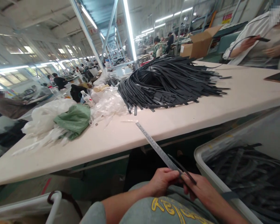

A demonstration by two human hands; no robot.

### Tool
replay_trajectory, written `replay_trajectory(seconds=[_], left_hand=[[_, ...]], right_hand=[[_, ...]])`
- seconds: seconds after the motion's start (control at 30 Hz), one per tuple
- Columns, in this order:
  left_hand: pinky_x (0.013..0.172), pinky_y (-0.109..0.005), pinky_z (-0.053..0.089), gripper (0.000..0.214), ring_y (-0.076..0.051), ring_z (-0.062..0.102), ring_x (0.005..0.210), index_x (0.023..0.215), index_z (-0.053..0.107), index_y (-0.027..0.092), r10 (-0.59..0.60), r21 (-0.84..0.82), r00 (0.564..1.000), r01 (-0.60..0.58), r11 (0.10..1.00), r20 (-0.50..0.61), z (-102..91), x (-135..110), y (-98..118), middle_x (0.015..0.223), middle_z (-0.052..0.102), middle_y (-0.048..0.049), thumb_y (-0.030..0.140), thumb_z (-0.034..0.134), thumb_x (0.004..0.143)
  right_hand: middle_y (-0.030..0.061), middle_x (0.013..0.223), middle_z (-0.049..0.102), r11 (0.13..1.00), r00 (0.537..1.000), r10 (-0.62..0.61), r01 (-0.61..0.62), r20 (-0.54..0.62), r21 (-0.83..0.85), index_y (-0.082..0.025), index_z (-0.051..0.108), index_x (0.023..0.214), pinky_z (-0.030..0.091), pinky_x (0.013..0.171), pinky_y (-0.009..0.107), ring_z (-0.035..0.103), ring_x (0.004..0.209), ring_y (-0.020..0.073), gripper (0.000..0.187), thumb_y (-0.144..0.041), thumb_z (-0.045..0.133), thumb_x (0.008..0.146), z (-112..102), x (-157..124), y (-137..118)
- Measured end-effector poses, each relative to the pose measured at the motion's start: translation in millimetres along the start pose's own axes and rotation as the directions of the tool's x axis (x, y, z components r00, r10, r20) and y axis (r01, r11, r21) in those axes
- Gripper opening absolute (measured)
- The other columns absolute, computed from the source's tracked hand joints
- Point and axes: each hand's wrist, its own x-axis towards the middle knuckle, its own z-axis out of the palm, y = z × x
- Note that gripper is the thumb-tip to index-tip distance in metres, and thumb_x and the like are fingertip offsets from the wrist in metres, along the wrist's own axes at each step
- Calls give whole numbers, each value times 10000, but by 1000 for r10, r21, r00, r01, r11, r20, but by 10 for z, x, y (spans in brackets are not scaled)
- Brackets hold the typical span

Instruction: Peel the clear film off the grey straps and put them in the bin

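My left hand is closed, its thumb and fingers pinching a long, shiny grey-white strip that looks like plastic film or a film-covered strap. The strip's far end reaches the table edge. Right beside it, my right hand is closed around a narrow black strap, whose thin end points up and away. Where the strip and strap meet is partly covered by my fingers. On the table ahead lies a big looped bundle of black straps, with many cut ends facing me.
A white bin of black strips stands at my right, another white bin at lower left. Crumpled clear plastic and a green bag lie on the table's left. Across the table, a person holds a black strap; a phone-like slab lies nearby.
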Motion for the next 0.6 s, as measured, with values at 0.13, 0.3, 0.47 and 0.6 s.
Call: replay_trajectory(seconds=[0.13, 0.3, 0.47, 0.6], left_hand=[[791, -315, 437, 398, -209, 627, 830, 881, 786, 111, 45, -4, 983, -46, 999, -177, -71, 14, -42, 925, 729, -134, 409, 848, 624], [752, -315, 425, 429, -216, 630, 794, 812, 778, 103, -39, -23, 984, 35, 999, -176, -67, 16, -67, 830, 721, -128, 424, 884, 547], [761, -324, 421, 405, -193, 600, 746, 754, 774, 104, 45, 8, 980, -45, 999, -194, 1, -25, -16, 789, 708, -111, 445, 872, 560], [778, -338, 426, 421, -197, 594, 742, 777, 786, 105, -13, 84, 990, 26, 996, -143, -7, -51, -33, 787, 705, -111, 445, 871, 543]], right_hand=[[54, 664, 673, 998, 995, 62, -62, 80, -6, -236, 570, 687, 491, 610, 308, 638, 608, 232, 678, -821, 267, 847, -43, -248, 290], [35, 589, 639, 994, 995, 102, -102, 3, -36, -239, 544, 696, 466, 569, 314, 603, 516, 214, 704, -836, 200, 839, -15, -222, 383], [37, 643, 657, 998, 999, 27, -26, 17, -49, -234, 561, 726, 459, 569, 319, 604, 542, 211, 630, -769, 267, 881, -61, -23, 208], [40, 564, 600, 990, 986, 141, -142, 85, 3, -256, 559, 673, 447, 518, 321, 557, 512, 219, 631, -808, 301, 839, -157, -368, 575]])
